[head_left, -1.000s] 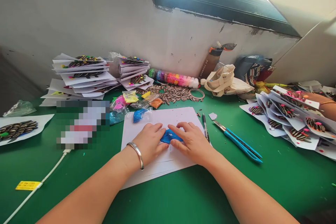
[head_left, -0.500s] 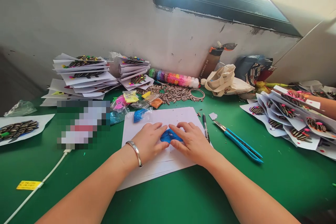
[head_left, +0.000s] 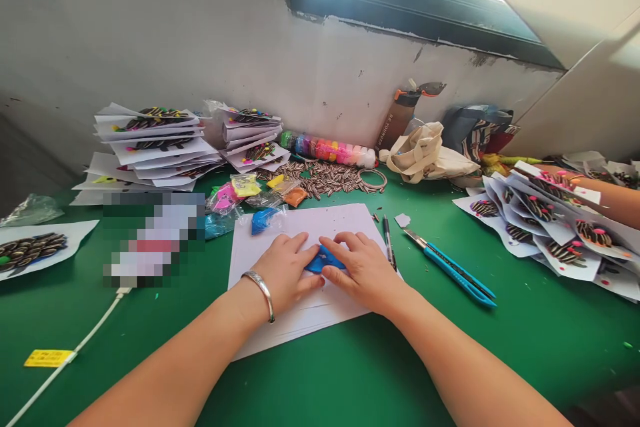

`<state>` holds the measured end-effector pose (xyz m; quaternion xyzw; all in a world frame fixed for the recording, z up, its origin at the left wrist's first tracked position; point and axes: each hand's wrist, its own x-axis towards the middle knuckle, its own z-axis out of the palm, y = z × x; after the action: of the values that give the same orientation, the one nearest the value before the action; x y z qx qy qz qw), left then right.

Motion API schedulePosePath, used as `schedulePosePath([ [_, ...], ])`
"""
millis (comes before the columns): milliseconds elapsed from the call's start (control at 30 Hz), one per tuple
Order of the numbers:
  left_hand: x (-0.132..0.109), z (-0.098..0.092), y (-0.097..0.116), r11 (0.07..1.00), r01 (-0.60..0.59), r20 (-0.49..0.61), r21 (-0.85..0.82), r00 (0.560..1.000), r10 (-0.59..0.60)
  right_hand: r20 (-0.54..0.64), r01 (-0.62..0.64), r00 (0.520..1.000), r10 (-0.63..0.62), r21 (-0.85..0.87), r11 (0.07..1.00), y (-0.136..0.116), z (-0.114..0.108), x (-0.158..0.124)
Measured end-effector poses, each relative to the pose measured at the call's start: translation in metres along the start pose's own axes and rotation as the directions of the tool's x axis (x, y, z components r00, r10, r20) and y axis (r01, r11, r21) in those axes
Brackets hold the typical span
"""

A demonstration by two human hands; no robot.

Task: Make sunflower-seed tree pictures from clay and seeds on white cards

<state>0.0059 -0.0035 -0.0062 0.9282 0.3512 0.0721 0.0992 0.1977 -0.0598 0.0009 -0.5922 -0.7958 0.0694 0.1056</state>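
Observation:
A flat piece of blue clay [head_left: 321, 259] lies on a stack of white paper [head_left: 340, 220] on the green table [head_left: 350, 373]. My left hand [head_left: 284, 271], with a silver bangle on the wrist, presses its fingertips on the clay's left side. My right hand [head_left: 364, 268] presses on its right side, fingers curled down over it. Both hands partly hide the clay.
A blue utility knife [head_left: 453, 269] and a pen [head_left: 389, 248] lie right of the paper. Small bags of coloured clay [head_left: 245, 197], sunflower seeds [head_left: 330, 178], clay tubs [head_left: 330, 149], a bottle [head_left: 400, 113] and a cloth bag [head_left: 430, 155] sit behind. Paper stacks [head_left: 150, 147] stand at left. Another person's arm [head_left: 607, 197] rests among sheets at right.
My fingers have drawn closer together over the blue clay, covering more of it. The view has shifted slightly left and down.

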Motion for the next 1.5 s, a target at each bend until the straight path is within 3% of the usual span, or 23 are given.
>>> schedulePosePath([
  [367, 0.000, -0.004, -0.005, 0.999, -0.010, 0.041, -0.053, 0.999, 0.012, -0.009, 0.010, 1.000, -0.010, 0.015, 1.000, 0.002, 0.001, -0.001],
  [600, -0.007, -0.003, -0.007, 0.997, -0.047, 0.000, -0.067, 0.999, 0.048, -0.006, 0.023, 1.000, -0.023, 0.027, 0.999, 0.004, -0.001, -0.001],
  [733, -0.009, -0.008, -0.004, 0.997, -0.067, 0.053, -0.032, 0.996, 0.068, 0.001, 0.036, 0.999, -0.036, 0.038, 0.999, 0.005, -0.001, -0.003],
  [1067, -0.006, -0.007, -0.003, 0.998, -0.062, 0.048, 0.022, 0.997, 0.061, -0.006, 0.042, 0.999, -0.042, 0.023, 0.999, 0.004, -0.002, -0.003],
  [1300, -0.011, -0.014, -0.006, 0.997, -0.046, 0.063, -0.067, 0.997, 0.050, -0.005, 0.041, 0.999, -0.041, 0.033, 0.999, 0.004, -0.002, -0.003],
  [1500, -0.011, -0.005, -0.006, 0.996, -0.063, 0.038, 0.065, 0.997, 0.061, -0.004, 0.040, 0.999, -0.039, 0.039, 0.998, 0.005, -0.002, -0.003],
])
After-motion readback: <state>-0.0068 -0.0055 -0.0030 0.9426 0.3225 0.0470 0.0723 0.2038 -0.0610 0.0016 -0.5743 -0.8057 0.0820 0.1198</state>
